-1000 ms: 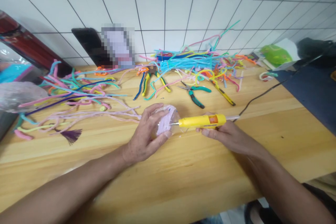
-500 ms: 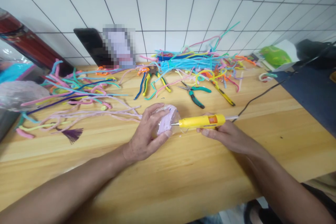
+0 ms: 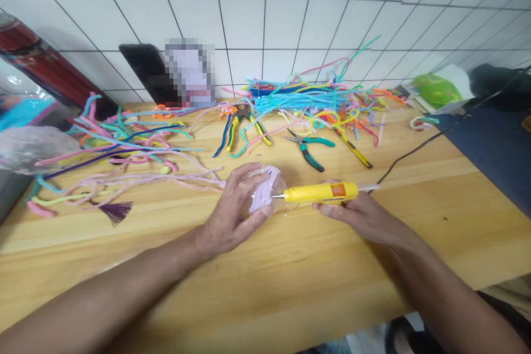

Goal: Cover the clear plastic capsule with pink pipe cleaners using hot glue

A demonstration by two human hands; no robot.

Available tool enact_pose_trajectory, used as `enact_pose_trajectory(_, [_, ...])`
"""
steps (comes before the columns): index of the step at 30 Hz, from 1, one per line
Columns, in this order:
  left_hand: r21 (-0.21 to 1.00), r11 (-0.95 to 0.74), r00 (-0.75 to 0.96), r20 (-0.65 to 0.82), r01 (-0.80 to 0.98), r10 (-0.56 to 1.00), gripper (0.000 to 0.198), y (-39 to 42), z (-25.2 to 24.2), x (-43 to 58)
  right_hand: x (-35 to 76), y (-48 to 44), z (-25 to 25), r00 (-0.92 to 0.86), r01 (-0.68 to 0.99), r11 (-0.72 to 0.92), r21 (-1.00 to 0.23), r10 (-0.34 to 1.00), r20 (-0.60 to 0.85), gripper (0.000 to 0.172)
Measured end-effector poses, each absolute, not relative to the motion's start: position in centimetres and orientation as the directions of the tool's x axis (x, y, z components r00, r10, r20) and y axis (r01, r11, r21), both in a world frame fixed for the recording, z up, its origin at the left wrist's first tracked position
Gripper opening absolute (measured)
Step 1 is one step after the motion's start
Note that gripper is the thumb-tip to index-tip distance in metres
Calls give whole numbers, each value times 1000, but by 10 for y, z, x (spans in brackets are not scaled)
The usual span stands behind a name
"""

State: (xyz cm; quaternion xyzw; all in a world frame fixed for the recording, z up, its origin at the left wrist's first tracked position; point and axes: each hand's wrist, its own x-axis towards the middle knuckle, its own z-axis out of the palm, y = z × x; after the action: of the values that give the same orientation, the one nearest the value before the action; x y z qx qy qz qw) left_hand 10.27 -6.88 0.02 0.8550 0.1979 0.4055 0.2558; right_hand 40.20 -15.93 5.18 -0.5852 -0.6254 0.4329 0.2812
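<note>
My left hand (image 3: 234, 213) is wrapped round a small clear, rounded piece partly covered with pale lilac pipe cleaner (image 3: 264, 191); its exact kind is unclear. Long lilac pipe cleaners (image 3: 178, 180) trail leftward from beneath that hand over the wood. My right hand (image 3: 357, 210) grips a yellow glue gun (image 3: 317, 193), held level, with its metal nozzle against or very close to the lilac covering. A whitish glue stick (image 3: 368, 187) pokes out of the gun's back end. The fingers behind the gun are mostly hidden.
Needle-nose pliers (image 3: 309, 149), yellow-green pliers (image 3: 244, 127) and a yellow cutter (image 3: 354, 149) lie beyond my hands. Bundled blue pipe cleaners (image 3: 290, 102) rest by the tiled wall. A black phone (image 3: 147, 72) leans there. The black cord (image 3: 418, 146) runs off right; a purple tassel (image 3: 116, 212) lies left.
The whole view has shifted very slightly. Both hands, the lilac-covered piece and the glue gun keep the same positions relative to each other.
</note>
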Motion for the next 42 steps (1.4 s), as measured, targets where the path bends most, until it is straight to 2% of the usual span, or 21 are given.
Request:
enact_pose_trajectory(18, [594,-793,595,590,137,545,65,-69,2,103,398,-160,57,-167,497,-59,-866,973,-162,32])
enact_pose_trajectory(42, [609,-782,591,583,135,557,65,-69,0,104,396,-158,59,-182,524,-35,-851,971,-153,36])
